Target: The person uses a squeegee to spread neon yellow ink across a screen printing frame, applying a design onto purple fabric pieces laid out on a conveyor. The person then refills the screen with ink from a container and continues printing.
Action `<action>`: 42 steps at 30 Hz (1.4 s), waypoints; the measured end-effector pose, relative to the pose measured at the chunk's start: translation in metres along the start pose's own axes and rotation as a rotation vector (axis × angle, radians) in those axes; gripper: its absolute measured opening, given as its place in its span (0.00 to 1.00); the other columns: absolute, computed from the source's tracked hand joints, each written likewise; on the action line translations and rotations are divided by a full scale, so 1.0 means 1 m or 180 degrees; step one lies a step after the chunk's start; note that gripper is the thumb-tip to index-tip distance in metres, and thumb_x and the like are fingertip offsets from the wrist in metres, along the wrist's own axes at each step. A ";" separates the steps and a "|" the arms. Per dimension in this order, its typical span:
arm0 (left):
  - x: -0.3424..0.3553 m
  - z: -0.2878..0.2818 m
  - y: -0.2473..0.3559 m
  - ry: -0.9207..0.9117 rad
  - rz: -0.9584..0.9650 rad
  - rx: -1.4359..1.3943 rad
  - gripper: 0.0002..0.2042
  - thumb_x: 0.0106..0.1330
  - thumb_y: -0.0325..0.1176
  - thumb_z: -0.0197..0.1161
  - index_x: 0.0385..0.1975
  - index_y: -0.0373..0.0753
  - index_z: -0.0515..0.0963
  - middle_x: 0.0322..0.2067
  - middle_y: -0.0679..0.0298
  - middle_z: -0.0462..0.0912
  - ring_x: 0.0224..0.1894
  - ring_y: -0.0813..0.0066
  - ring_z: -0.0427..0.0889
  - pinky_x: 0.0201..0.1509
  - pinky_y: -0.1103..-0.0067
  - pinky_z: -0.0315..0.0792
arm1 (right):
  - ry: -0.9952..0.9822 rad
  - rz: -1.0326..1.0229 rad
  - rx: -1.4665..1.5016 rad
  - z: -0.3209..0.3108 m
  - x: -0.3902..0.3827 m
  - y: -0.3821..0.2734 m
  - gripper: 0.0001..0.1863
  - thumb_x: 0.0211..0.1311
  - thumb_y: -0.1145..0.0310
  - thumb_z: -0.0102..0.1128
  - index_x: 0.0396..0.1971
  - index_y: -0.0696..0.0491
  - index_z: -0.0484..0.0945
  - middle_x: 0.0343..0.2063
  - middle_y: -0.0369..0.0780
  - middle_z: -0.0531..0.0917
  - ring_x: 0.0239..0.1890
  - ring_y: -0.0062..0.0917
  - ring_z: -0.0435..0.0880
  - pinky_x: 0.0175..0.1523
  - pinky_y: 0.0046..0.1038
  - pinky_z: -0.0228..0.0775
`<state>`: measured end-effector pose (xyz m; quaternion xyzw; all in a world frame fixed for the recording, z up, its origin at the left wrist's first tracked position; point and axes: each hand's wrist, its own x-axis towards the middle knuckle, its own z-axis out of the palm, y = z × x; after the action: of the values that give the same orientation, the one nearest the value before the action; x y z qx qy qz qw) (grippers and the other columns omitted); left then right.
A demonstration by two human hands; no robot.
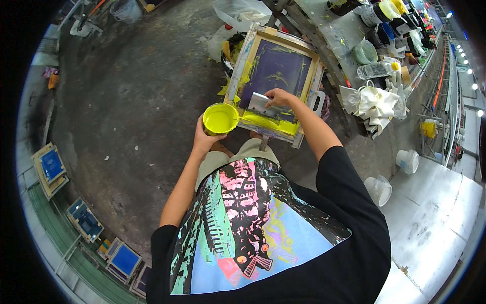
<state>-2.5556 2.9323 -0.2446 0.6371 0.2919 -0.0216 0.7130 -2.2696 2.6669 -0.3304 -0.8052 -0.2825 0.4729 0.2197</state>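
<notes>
My left hand [205, 136] is wrapped round a small tub of bright yellow ink [220, 119], held upright at the near left corner of a screen printing frame [243, 61]. Over the frame, my right hand [278, 97] grips a flat, pale scraper [263, 105] by its upper edge. Below the scraper, a thick band of yellow ink [260, 121] lies along the frame's near end. The dark purple mesh [281, 58] carries thin yellow smears and a faint curved design. Where the scraper's lower edge meets the mesh or ink, I cannot tell exactly.
A cluttered bench [329, 30] at the far right holds ink containers, a clear plastic bottle [377, 70] and crumpled white cloth [372, 104]. White buckets [378, 190] stand on the right. Several framed screens [124, 259] lean along the left. Plastic bags [243, 12] lie beyond the frame.
</notes>
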 end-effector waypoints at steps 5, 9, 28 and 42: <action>0.006 -0.003 -0.016 0.0183 0.0350 0.0942 0.51 0.37 0.22 0.83 0.69 0.40 0.64 0.64 0.57 0.71 0.68 0.60 0.69 0.73 0.66 0.64 | -0.0923 0.0563 0.0741 -0.016 0.004 -0.001 0.26 0.57 0.60 0.78 0.56 0.49 0.83 0.35 0.29 0.85 0.34 0.15 0.77 0.36 0.23 0.68; 0.023 0.013 -0.001 0.0074 0.0934 0.1736 0.52 0.35 0.23 0.83 0.68 0.43 0.65 0.65 0.52 0.67 0.68 0.51 0.68 0.72 0.64 0.66 | -0.0956 0.0523 0.1539 -0.027 -0.015 0.028 0.20 0.62 0.62 0.75 0.52 0.50 0.84 0.33 0.27 0.83 0.30 0.11 0.74 0.31 0.20 0.63; 0.051 0.144 0.092 -0.1465 0.0545 -0.0542 0.51 0.38 0.26 0.83 0.68 0.41 0.62 0.60 0.59 0.74 0.64 0.65 0.74 0.68 0.70 0.71 | 0.4484 -0.1157 0.0894 0.014 -0.270 -0.166 0.24 0.62 0.79 0.70 0.57 0.57 0.71 0.44 0.39 0.84 0.39 0.17 0.81 0.43 0.19 0.73; 0.025 0.151 0.142 -0.0566 0.0932 -0.1153 0.45 0.36 0.35 0.86 0.61 0.47 0.72 0.56 0.54 0.72 0.60 0.57 0.74 0.65 0.67 0.70 | 0.4737 -0.1484 0.0470 0.030 -0.252 -0.167 0.22 0.64 0.81 0.67 0.56 0.61 0.71 0.51 0.49 0.83 0.52 0.31 0.84 0.57 0.31 0.79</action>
<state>-2.4193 2.8277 -0.1260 0.5301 0.1316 0.0786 0.8340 -2.4372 2.6269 -0.0794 -0.8137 -0.1905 -0.2320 0.4978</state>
